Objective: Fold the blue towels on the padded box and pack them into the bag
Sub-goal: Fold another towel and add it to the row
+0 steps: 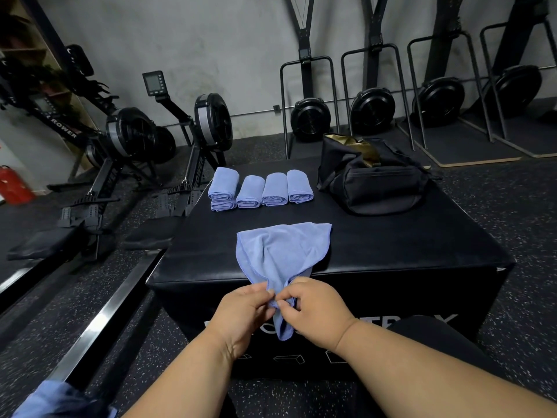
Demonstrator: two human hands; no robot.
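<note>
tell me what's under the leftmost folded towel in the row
Another folded blue towel lies under the leftmost folded towel; only its near edge shows. Both rest on the padded box. Anything further beneath is covered.

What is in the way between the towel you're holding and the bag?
Nothing visible. Both hands, left hand and right hand, pinch the unfolded towel at the near edge of the padded box. The black bag sits at the far right, top open. The folded towels lie far left, off that path.
</note>
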